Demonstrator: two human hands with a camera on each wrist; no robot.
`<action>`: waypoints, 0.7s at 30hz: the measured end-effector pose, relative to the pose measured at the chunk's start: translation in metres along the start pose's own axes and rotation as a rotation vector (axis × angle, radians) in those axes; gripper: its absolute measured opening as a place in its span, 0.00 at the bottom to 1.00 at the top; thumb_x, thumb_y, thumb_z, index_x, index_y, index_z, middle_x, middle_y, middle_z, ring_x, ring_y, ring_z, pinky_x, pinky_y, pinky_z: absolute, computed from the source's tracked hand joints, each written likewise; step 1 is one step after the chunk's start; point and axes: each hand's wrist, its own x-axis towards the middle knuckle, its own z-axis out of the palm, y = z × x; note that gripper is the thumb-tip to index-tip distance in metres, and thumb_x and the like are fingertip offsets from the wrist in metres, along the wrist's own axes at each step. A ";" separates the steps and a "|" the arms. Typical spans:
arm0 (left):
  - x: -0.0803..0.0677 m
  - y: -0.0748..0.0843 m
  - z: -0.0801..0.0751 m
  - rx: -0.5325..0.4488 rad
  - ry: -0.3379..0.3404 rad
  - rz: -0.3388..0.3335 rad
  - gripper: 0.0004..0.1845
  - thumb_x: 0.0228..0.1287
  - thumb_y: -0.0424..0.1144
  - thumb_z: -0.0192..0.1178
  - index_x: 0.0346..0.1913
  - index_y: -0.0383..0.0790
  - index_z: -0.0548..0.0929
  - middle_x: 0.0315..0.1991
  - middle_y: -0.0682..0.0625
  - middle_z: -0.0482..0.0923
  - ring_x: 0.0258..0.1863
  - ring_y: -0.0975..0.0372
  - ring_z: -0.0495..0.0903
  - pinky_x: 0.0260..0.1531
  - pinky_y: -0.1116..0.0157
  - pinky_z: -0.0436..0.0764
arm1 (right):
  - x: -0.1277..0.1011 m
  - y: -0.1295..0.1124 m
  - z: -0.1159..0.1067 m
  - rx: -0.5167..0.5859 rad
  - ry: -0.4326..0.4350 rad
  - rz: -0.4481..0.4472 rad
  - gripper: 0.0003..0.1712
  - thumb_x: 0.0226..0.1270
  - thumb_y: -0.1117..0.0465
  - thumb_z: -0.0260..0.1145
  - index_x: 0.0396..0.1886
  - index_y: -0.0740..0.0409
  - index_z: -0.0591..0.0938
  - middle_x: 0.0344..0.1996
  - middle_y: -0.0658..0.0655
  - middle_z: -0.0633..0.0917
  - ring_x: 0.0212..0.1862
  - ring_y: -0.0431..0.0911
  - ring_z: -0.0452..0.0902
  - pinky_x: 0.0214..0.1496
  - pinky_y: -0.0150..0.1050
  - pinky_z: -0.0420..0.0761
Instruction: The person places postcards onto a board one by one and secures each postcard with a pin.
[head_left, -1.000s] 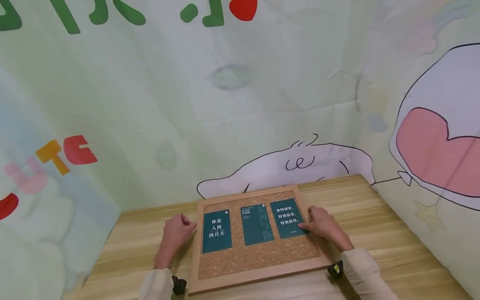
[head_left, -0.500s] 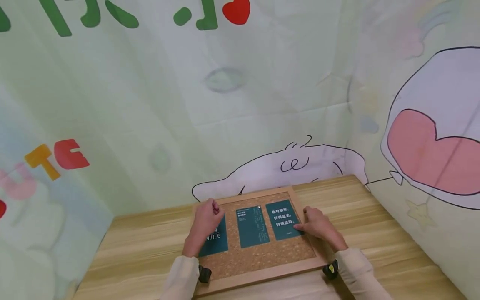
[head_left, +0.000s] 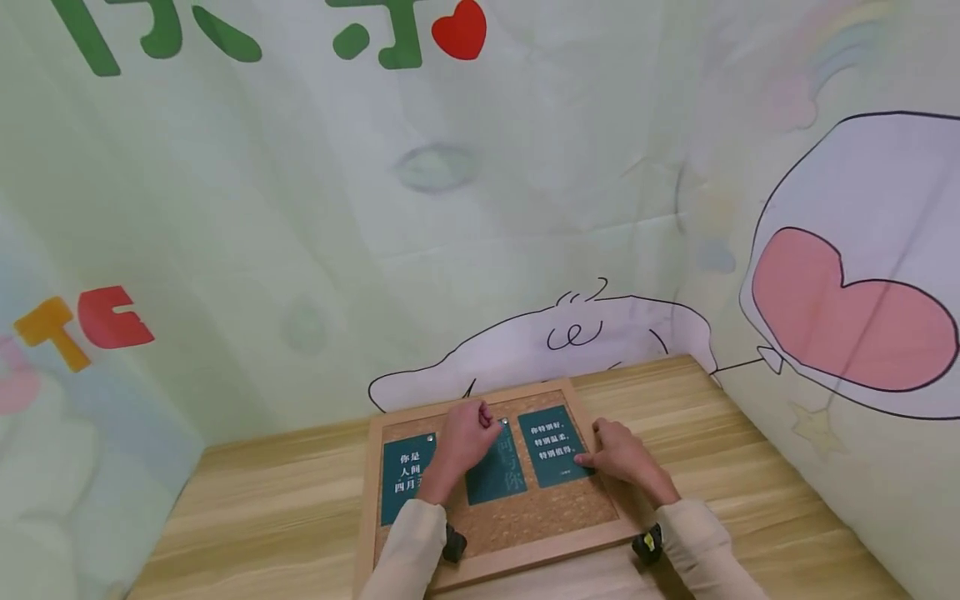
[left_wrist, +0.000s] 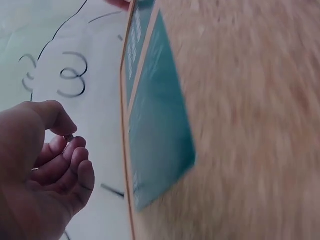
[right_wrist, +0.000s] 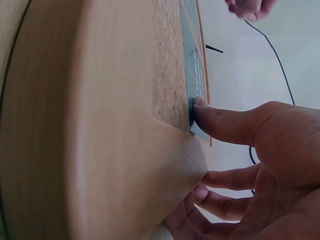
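A wood-framed cork board [head_left: 536,527] lies on the table with three dark green cards on it, a left card [head_left: 399,500], a middle card [head_left: 495,482] and a right card [head_left: 551,471]. My left hand [head_left: 465,440] is raised over the middle card and hides part of it. Between its thumb and index finger it pinches a tiny greyish pushpin [left_wrist: 69,137], mostly covered by the fingertips. At the board's right side, my right hand [head_left: 624,454] grips the frame; its thumb [right_wrist: 220,122] presses the right card's lower corner and its fingers bend round the edge.
Small pale pins show at the upper right corners of the left card, pin [head_left: 430,437], and of the middle card, pin [head_left: 505,422]. The wood-grain table [head_left: 270,508] meets a printed fabric wall [head_left: 300,250] behind the board. Black devices sit on both wrists.
My left hand has moved rightward from beside the board's left edge, across the left card, to over the middle card. My right hand keeps its hold; the head view has shifted slightly.
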 end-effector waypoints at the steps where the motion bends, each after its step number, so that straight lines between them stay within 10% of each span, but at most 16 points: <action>1: 0.001 0.001 0.004 0.000 -0.004 0.012 0.07 0.67 0.34 0.66 0.35 0.43 0.77 0.27 0.52 0.75 0.28 0.61 0.75 0.32 0.65 0.78 | 0.000 0.000 0.000 0.001 0.000 -0.003 0.35 0.62 0.56 0.80 0.57 0.77 0.75 0.37 0.62 0.81 0.39 0.52 0.76 0.45 0.51 0.80; 21: 0.040 0.037 0.069 0.099 -0.060 0.125 0.05 0.70 0.39 0.68 0.36 0.48 0.83 0.34 0.55 0.83 0.42 0.57 0.76 0.47 0.56 0.72 | 0.000 0.003 0.002 -0.003 0.055 -0.037 0.34 0.60 0.55 0.81 0.54 0.75 0.77 0.37 0.62 0.81 0.39 0.52 0.76 0.46 0.52 0.80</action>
